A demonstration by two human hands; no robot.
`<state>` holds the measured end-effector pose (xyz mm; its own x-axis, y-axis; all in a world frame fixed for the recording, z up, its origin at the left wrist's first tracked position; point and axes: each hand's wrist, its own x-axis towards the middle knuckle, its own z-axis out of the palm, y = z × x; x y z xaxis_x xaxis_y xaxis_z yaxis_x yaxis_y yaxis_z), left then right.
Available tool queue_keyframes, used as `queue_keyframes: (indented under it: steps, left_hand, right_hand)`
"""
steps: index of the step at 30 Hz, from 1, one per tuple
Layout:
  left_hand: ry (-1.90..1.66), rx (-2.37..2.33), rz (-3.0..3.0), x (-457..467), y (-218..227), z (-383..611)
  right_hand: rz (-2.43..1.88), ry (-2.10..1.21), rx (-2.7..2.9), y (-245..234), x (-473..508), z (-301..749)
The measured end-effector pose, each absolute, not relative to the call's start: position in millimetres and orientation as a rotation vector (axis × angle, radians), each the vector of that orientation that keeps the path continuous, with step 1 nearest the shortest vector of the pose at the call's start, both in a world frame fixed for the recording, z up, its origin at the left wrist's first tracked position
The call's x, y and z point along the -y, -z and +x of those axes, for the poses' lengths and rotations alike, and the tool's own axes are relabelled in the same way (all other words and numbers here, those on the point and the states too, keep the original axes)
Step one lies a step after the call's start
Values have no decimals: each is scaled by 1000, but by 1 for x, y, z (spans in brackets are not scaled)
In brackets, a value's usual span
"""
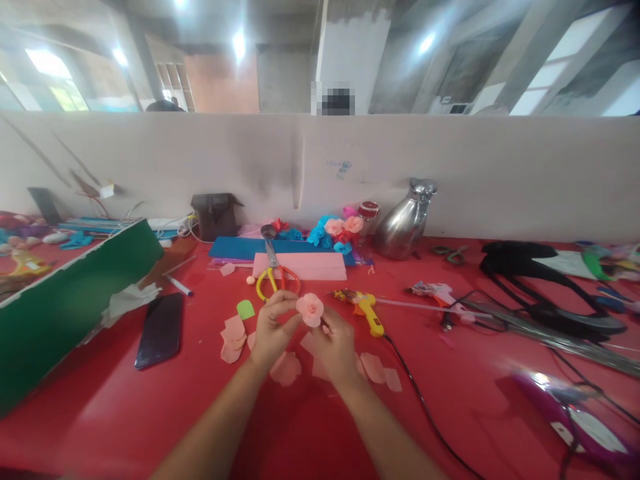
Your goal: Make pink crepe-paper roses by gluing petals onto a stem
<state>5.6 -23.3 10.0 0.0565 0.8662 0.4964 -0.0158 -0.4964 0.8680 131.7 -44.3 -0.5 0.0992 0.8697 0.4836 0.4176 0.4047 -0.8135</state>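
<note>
Left hand [274, 325]: thumb and fingers part-curled, tips against the near edge of an artificial rose [311, 309]; tips partly hidden, so I cannot tell how firmly it grips. Right hand [339, 341]: fingers drawn in, pinching the rose from beneath. Rose is pale pink, layered petals round a tight centre, held above the tabletop [100, 437]. Surface: red, slightly glossy; loose pink petals [373, 368] below the hands, scissors [265, 283] just beyond, yellow glue gun [370, 315] to the right. Room: white partition [210, 157] behind, concrete pillars and bright ceiling lights [239, 45] above it.
</note>
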Motion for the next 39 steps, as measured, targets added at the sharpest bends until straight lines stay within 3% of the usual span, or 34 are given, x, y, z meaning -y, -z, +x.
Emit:
queue_keyframes:
  steps: [24,39]
  left_hand:
    - [-1701,-1192,1932,37,-1,18]
    - [-1608,-977,1419,26,1,15]
  right_hand:
    - [-1199,-517,1484,-2,44,130]
    - [-1194,-373,1589,0,44,130]
